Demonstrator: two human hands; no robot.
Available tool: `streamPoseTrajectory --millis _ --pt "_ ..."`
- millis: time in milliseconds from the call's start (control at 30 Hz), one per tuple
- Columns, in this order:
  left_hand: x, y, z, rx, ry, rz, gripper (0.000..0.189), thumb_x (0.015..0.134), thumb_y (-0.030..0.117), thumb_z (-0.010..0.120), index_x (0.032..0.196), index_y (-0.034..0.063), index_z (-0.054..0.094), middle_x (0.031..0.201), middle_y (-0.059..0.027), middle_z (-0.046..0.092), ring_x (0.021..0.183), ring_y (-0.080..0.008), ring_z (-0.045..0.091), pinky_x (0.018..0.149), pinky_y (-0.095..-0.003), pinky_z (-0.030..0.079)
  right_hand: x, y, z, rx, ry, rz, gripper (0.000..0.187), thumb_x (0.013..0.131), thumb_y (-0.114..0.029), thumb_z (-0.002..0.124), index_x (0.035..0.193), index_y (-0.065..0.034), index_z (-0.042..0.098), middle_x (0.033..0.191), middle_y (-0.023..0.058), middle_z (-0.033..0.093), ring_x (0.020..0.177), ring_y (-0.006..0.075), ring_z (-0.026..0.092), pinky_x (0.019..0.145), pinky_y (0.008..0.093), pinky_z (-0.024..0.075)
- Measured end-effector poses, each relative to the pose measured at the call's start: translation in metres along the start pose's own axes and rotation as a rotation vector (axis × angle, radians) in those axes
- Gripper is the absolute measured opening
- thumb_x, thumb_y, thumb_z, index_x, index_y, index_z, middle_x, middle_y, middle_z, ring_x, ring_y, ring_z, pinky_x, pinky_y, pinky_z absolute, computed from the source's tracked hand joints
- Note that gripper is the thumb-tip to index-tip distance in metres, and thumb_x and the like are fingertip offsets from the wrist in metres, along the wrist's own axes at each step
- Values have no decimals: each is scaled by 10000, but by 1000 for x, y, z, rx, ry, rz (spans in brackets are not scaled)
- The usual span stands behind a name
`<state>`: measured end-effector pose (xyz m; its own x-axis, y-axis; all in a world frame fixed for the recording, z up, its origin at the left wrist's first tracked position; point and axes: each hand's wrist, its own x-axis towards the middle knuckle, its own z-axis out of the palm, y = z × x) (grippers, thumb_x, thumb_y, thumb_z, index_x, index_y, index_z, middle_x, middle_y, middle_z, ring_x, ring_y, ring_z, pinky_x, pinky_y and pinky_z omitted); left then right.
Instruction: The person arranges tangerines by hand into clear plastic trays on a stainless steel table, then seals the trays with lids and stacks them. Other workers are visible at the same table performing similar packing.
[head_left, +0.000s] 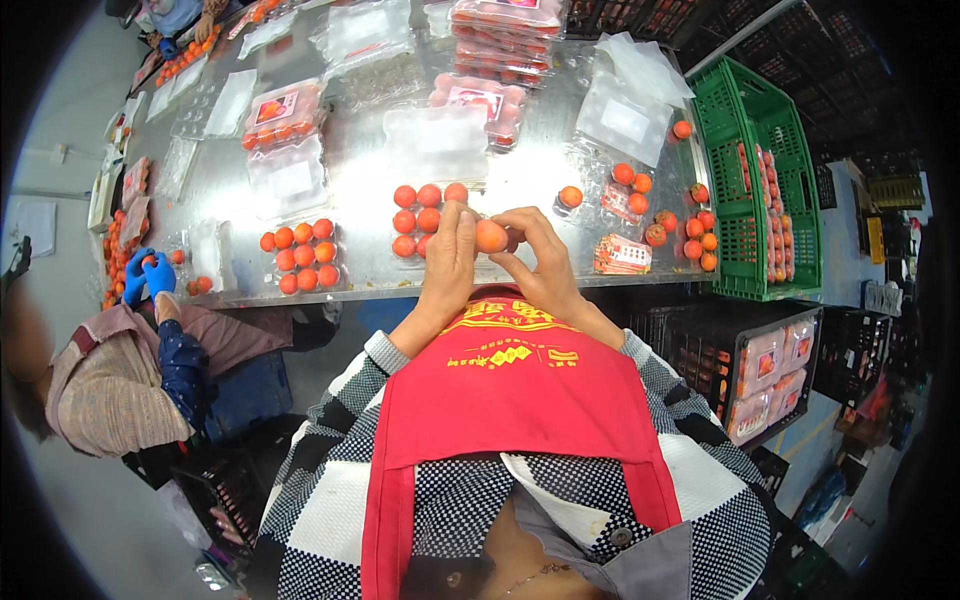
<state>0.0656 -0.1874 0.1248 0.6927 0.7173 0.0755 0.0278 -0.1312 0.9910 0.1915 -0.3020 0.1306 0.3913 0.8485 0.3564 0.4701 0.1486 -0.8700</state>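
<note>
A round orange fruit (491, 236) is held between my two hands, just above the near edge of the metal table. My left hand (448, 259) presses its straight fingers against the fruit's left side. From the right, the curled fingers and thumb of my right hand (541, 259) grip it. Beneath and beside my left hand sits a clear plastic tray with rows of orange fruit (404, 221), partly hidden by that hand. Right of my hands, a single fruit (571, 197) rests in a clear tray. A stack of printed cards (622, 255) lies near the edge.
A filled fruit tray (303, 256) stands to the left, loose fruit (666, 220) to the right. Farther back are closed packs (283, 112) and white padding sheets (626, 116). Green crates (739, 187) flank the table's right end. At left, a co-worker's blue-gloved hands (150, 276) hold a fruit.
</note>
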Motion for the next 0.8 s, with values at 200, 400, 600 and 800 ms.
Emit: streamPoseTrajectory --millis 200,400,600,800 --pt "0 -2 2 131 8 129 221 1153 225 440 1079 28 504 874 -101 605 746 -197 586 669 -344 472 -2 -1 5 136 -52 235 264 1056 -200 639 1248 -24 597 915 81 675 758 153 658 730 298 527" --pt "1 -3 5 69 -35 17 189 1149 238 466 1114 52 465 753 -30 532 601 -84 467 529 -274 382 -2 6 7 461 -41 529 410 1153 -394 427 1217 -34 611 910 14 629 734 83 559 693 224 470" --pt "2 -1 -2 -49 -103 -265 172 1120 186 502 1144 20 464 940 -130 619 832 -200 645 745 -341 521 -2 10 9 600 -17 552 426 1160 -419 398 1230 -67 628 949 -24 594 761 40 495 623 204 394" --pt "4 -5 0 -85 -101 20 153 1070 84 582 1170 16 487 1099 -101 563 946 -160 612 803 -305 542 -3 20 4 631 -33 523 460 1151 -445 424 1292 -51 613 937 -12 601 718 46 455 612 220 375"
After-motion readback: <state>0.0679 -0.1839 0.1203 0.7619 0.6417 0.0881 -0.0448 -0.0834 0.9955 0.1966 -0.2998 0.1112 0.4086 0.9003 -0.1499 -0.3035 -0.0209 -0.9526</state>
